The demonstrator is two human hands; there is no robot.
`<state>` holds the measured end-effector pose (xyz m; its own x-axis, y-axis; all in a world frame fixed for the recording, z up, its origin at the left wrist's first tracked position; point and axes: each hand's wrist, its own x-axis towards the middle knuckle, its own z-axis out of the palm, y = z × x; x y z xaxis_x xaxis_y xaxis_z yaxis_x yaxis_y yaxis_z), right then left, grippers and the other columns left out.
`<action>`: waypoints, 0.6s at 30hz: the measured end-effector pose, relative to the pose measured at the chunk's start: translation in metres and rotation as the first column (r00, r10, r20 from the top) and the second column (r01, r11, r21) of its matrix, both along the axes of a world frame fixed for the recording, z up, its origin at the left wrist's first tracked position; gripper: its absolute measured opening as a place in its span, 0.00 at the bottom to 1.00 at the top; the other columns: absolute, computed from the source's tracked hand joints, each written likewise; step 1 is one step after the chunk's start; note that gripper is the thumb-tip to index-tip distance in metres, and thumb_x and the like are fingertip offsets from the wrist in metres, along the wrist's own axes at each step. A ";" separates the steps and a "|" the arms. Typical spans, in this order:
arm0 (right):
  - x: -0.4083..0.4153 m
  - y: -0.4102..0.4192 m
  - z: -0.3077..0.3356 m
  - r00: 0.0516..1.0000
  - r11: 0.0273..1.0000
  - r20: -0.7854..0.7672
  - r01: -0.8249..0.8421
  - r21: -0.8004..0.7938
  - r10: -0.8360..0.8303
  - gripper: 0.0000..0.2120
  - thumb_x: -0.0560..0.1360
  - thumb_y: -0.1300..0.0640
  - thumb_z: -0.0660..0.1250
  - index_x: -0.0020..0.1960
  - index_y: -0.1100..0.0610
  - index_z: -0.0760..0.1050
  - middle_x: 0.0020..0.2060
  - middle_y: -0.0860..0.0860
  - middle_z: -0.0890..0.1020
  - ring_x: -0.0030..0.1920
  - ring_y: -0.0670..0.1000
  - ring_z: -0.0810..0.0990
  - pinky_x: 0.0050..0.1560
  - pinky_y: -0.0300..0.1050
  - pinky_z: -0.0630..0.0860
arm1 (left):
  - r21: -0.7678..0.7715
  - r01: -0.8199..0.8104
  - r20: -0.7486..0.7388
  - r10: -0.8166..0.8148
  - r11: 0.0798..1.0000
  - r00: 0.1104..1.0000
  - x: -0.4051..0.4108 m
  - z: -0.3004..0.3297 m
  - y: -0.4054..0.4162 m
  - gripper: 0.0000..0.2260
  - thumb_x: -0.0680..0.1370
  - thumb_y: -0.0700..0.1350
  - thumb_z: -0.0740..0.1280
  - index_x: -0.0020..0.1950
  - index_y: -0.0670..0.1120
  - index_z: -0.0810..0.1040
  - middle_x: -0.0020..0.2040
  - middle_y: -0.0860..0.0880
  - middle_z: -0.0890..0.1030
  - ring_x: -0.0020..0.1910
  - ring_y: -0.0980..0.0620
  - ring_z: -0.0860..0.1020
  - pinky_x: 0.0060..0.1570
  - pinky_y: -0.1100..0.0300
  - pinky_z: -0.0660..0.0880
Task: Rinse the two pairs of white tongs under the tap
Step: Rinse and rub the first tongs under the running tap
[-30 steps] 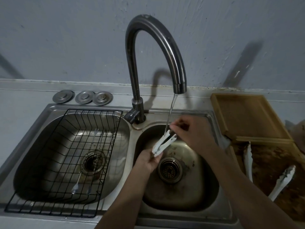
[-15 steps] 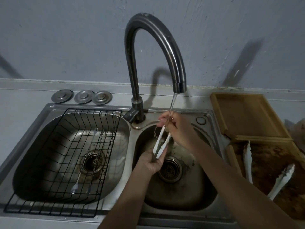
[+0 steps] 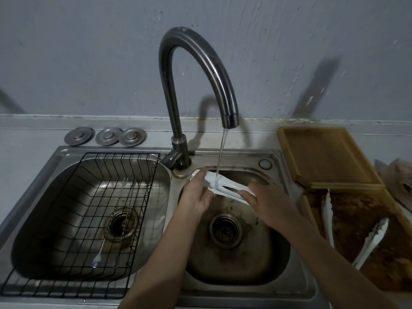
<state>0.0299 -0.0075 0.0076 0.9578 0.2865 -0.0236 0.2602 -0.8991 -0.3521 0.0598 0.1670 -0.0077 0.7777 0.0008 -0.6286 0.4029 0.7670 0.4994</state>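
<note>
One pair of white tongs point(image 3: 225, 186) lies almost level over the right sink bowl point(image 3: 263, 270), under the thin stream from the dark curved tap point(image 3: 200, 63). My left hand point(image 3: 196, 195) grips its left end and my right hand point(image 3: 269, 204) holds its right end. Water strikes the tongs near the left hand. The second pair of white tongs point(image 3: 370, 244) lies spread open on a dirty brown tray point(image 3: 390, 275) at the right, one arm pointing up toward the back.
A black wire rack point(image 3: 55, 284) sits in the left sink bowl with two thin utensils point(image 3: 104, 244) on it. Three metal sink plugs point(image 3: 104, 136) rest behind it. A wooden tray point(image 3: 327, 157) stands at the back right.
The tongs have swung from near upright to almost level. My left hand rose to the left end; my right hand dropped to the right end. The stream now hits the tongs' middle.
</note>
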 end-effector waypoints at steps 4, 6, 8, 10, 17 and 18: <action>0.001 -0.002 -0.002 0.993 0.980 0.018 0.114 0.164 -0.119 0.12 0.79 0.48 0.57 0.43 0.55 0.70 0.29 0.46 0.72 0.32 0.51 0.75 0.29 0.42 0.65 | -0.084 0.072 0.122 -0.061 0.994 0.991 -0.005 -0.004 0.008 0.17 0.81 0.47 0.55 0.64 0.38 0.69 0.65 0.38 0.73 0.61 0.41 0.75 0.54 0.46 0.74; 0.000 -0.006 -0.003 0.981 0.964 0.049 0.177 0.197 -0.189 0.09 0.79 0.52 0.57 0.48 0.57 0.72 0.32 0.49 0.75 0.33 0.50 0.75 0.31 0.43 0.67 | -0.085 0.111 0.152 -0.097 0.990 0.984 -0.008 -0.009 0.011 0.12 0.82 0.41 0.53 0.60 0.38 0.71 0.66 0.37 0.73 0.62 0.41 0.74 0.58 0.45 0.72; -0.003 -0.011 -0.004 0.978 0.958 0.033 0.193 0.210 -0.205 0.08 0.78 0.54 0.59 0.51 0.58 0.73 0.37 0.51 0.78 0.37 0.51 0.77 0.36 0.45 0.71 | -0.002 0.148 0.183 -0.145 0.989 0.972 -0.010 -0.014 0.017 0.14 0.80 0.36 0.55 0.64 0.37 0.70 0.57 0.38 0.77 0.55 0.43 0.78 0.53 0.48 0.78; -0.009 -0.013 -0.008 0.980 0.952 -0.019 0.195 0.235 -0.196 0.08 0.77 0.58 0.60 0.54 0.57 0.73 0.42 0.53 0.80 0.43 0.53 0.78 0.41 0.48 0.74 | 0.084 0.175 0.212 -0.189 0.981 0.959 -0.010 -0.017 0.023 0.14 0.79 0.33 0.57 0.62 0.40 0.75 0.49 0.41 0.80 0.48 0.45 0.81 0.44 0.53 0.82; -0.016 -0.016 -0.019 0.979 0.931 -0.118 0.193 0.311 -0.163 0.10 0.76 0.49 0.63 0.51 0.54 0.73 0.38 0.49 0.81 0.38 0.48 0.80 0.32 0.38 0.70 | 0.276 0.188 0.243 -0.258 0.943 0.935 -0.014 -0.018 0.024 0.10 0.78 0.35 0.60 0.48 0.45 0.79 0.37 0.50 0.86 0.39 0.54 0.85 0.34 0.63 0.80; -0.015 -0.016 -0.018 0.978 0.929 -0.151 0.183 0.323 -0.141 0.11 0.74 0.46 0.64 0.51 0.53 0.71 0.37 0.47 0.80 0.36 0.45 0.80 0.30 0.35 0.70 | 0.291 0.173 0.239 -0.247 0.941 0.939 -0.014 -0.019 0.024 0.09 0.78 0.35 0.60 0.48 0.44 0.79 0.36 0.50 0.86 0.38 0.54 0.84 0.34 0.63 0.80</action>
<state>0.0145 -0.0239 -0.0102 0.9874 0.1394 -0.0742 0.0565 -0.7506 -0.6584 0.0460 0.1909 -0.0265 0.9170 -0.0450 -0.3963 0.3629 0.5062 0.7823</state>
